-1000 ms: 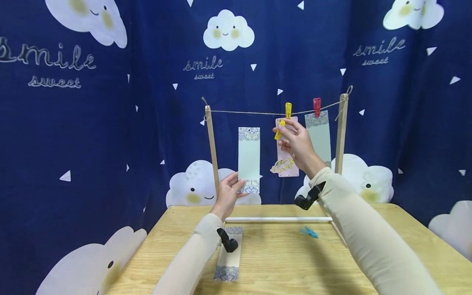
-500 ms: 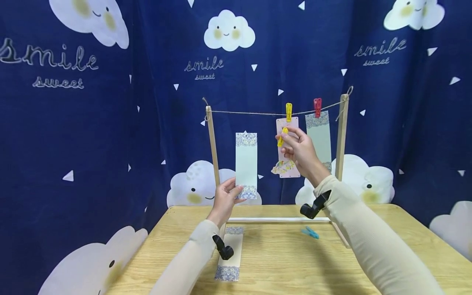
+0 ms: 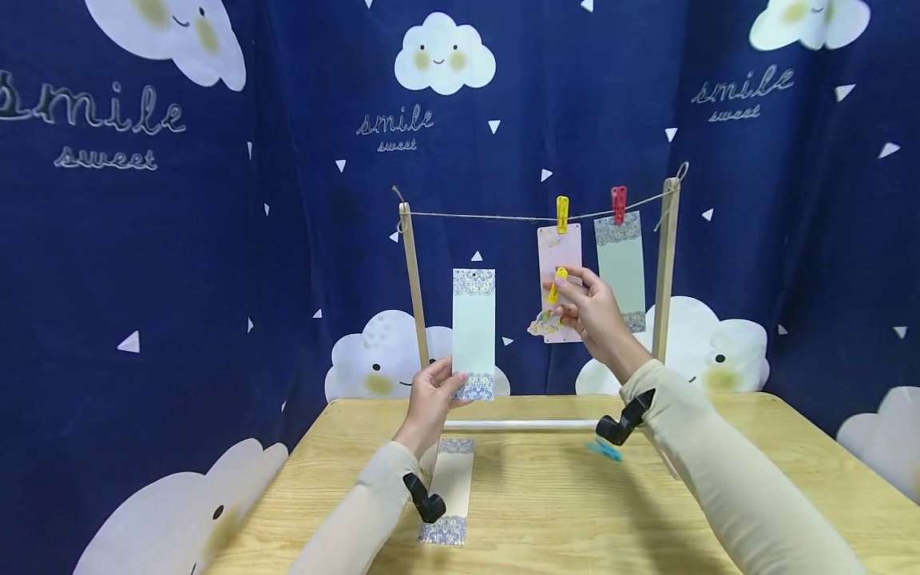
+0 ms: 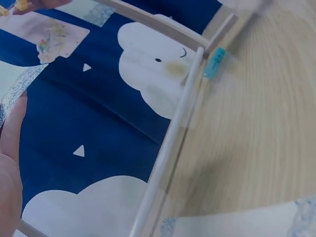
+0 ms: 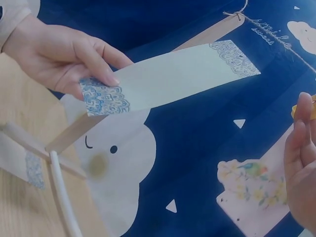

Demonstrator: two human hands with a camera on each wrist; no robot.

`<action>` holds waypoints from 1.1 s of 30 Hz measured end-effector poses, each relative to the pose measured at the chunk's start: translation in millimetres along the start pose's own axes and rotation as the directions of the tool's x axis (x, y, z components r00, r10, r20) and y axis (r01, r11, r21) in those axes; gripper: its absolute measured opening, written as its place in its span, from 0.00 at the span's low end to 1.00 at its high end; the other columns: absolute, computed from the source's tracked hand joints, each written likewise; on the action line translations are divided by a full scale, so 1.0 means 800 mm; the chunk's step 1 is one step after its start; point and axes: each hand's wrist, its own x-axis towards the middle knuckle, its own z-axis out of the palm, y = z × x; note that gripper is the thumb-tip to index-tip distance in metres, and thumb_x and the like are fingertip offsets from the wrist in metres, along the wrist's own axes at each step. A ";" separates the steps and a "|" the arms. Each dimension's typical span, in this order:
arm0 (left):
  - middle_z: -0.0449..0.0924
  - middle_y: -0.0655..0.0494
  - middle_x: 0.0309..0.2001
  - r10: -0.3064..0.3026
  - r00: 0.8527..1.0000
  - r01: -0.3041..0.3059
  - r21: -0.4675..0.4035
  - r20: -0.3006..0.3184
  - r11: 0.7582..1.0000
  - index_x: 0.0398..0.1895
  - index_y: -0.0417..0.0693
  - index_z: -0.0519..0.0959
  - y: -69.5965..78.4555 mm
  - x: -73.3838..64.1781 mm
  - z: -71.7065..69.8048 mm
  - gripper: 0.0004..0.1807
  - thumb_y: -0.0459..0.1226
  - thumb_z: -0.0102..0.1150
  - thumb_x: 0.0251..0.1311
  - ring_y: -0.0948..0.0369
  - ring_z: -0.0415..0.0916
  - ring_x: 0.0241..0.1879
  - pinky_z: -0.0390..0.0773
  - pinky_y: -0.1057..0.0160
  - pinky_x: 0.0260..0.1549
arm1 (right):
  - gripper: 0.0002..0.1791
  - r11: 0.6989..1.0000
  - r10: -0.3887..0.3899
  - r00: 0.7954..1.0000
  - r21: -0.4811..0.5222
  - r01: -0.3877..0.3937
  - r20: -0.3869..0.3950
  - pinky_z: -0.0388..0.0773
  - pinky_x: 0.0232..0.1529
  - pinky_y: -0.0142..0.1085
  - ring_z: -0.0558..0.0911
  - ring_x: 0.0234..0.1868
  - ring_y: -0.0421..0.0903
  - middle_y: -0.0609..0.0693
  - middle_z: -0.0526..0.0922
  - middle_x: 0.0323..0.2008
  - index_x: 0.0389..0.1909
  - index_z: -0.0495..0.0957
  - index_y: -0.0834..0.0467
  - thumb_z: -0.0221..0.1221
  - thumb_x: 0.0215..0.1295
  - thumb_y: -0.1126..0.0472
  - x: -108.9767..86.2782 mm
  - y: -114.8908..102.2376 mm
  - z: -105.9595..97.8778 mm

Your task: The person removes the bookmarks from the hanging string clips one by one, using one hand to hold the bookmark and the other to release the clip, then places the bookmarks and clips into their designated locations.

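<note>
My left hand [image 3: 430, 399] pinches the lower end of a pale green card [image 3: 473, 335] with blue lace-patterned ends, held upright below the left part of the string [image 3: 489, 216]. In the right wrist view the thumb lies on the front of that card [image 5: 177, 79]. My right hand [image 3: 596, 315] pinches a yellow clothespin [image 3: 557, 286] in front of a pink card [image 3: 549, 247]. That pink card hangs from the string by another yellow clothespin [image 3: 562, 214]. Beside it, a red clothespin [image 3: 618, 204] holds a grey-green card [image 3: 621, 267] on the string.
Wooden posts [image 3: 413, 279] carry the string, joined at the bottom by a white bar [image 3: 517, 425]. On the wooden table [image 3: 546, 511] lie a cream lace-ended card [image 3: 451, 483] and a blue clothespin [image 3: 604, 450]. A blue cloud-print curtain [image 3: 287, 239] hangs behind.
Both hands have come down from nearer the string. The green card has moved down and slightly left; the held yellow clothespin has moved down and slightly right.
</note>
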 end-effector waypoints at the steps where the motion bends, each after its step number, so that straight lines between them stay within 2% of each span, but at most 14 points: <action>1: 0.80 0.39 0.59 -0.005 1.000 0.005 0.008 0.000 1.000 0.66 0.32 0.74 0.000 -0.002 -0.001 0.21 0.27 0.58 0.72 0.54 0.83 0.49 0.86 0.52 0.45 | 0.26 1.000 0.000 1.000 0.004 0.000 0.000 0.78 0.29 0.27 0.77 0.25 0.40 0.58 0.84 0.55 0.69 0.66 0.58 0.61 0.77 0.56 -0.001 0.002 -0.002; 5: 0.80 0.39 0.58 -0.019 1.000 0.019 0.030 -0.009 0.999 0.65 0.31 0.74 -0.005 -0.011 -0.006 0.21 0.27 0.58 0.72 0.55 0.82 0.49 0.86 0.52 0.44 | 0.26 1.000 0.006 1.000 0.010 -0.006 0.002 0.76 0.26 0.27 0.77 0.24 0.40 0.55 0.86 0.51 0.69 0.66 0.60 0.60 0.77 0.56 -0.004 0.009 -0.007; 12: 0.83 0.40 0.53 -0.056 0.997 0.058 0.033 -0.047 0.998 0.63 0.28 0.75 -0.019 -0.025 -0.013 0.20 0.26 0.60 0.70 0.56 0.83 0.44 0.87 0.51 0.40 | 0.27 1.000 0.014 1.000 0.025 -0.014 0.005 0.76 0.25 0.27 0.77 0.23 0.40 0.55 0.87 0.49 0.70 0.65 0.62 0.60 0.77 0.57 -0.008 0.022 -0.015; 20: 0.83 0.41 0.49 -0.068 0.997 0.069 0.051 -0.032 0.996 0.62 0.26 0.73 -0.029 -0.041 -0.016 0.20 0.26 0.59 0.70 0.56 0.84 0.42 0.87 0.55 0.40 | 0.24 0.996 0.086 0.996 0.025 -0.086 -0.034 0.76 0.26 0.27 0.77 0.23 0.39 0.50 0.86 0.47 0.68 0.66 0.58 0.60 0.77 0.57 -0.020 0.029 -0.028; 26: 0.83 0.44 0.45 -0.060 0.997 0.062 0.062 -0.041 0.996 0.60 0.26 0.75 -0.030 -0.052 -0.022 0.18 0.26 0.60 0.68 0.57 0.82 0.41 0.88 0.56 0.37 | 0.32 0.993 0.110 0.994 -0.033 -0.110 -0.025 0.75 0.27 0.27 0.78 0.25 0.38 0.51 0.85 0.51 0.74 0.61 0.60 0.61 0.77 0.55 -0.030 0.029 -0.039; 33: 0.81 0.43 0.46 -0.115 0.992 0.117 0.064 -0.046 0.991 0.60 0.27 0.74 -0.037 -0.073 -0.035 0.19 0.27 0.61 0.70 0.55 0.83 0.41 0.88 0.54 0.39 | 0.36 0.987 0.150 0.988 -0.056 -0.151 -0.031 0.77 0.28 0.27 0.79 0.26 0.38 0.53 0.84 0.53 0.77 0.58 0.62 0.61 0.77 0.53 -0.045 0.042 -0.055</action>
